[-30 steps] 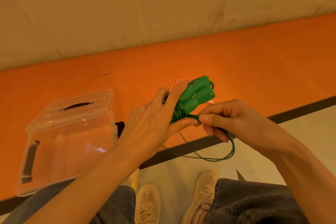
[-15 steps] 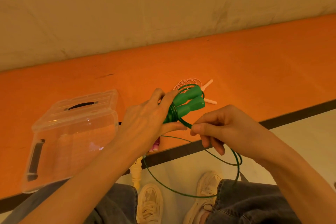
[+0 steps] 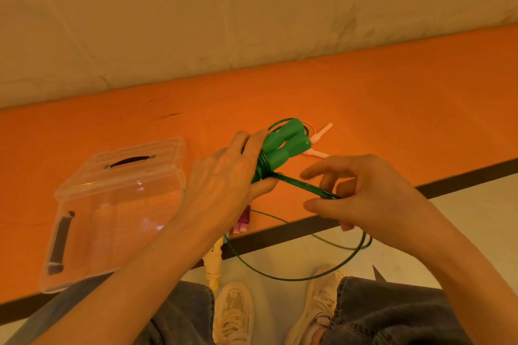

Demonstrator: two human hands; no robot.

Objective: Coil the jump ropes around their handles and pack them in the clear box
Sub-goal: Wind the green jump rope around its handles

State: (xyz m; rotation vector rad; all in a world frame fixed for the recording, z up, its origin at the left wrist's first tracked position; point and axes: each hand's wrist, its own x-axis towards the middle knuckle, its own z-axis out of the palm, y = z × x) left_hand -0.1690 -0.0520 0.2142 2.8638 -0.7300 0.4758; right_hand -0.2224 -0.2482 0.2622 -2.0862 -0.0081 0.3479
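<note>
Head view, left hand: the left hand (image 3: 224,176) is curled round the pair of green plastic jump-rope handles (image 3: 283,145), held above the orange tabletop (image 3: 392,98).
Right hand: the right hand (image 3: 372,199) pinches the thin green rope (image 3: 305,185), drawn taut from the wraps at the handles' base; its forefinger is extended.
Slack rope: it hangs in a loop below the table edge.
Clear plastic box (image 3: 112,210): on the table, left of the left hand, lid on.
Behind the handles: a white jump rope (image 3: 319,137) lying on the tabletop.
</note>
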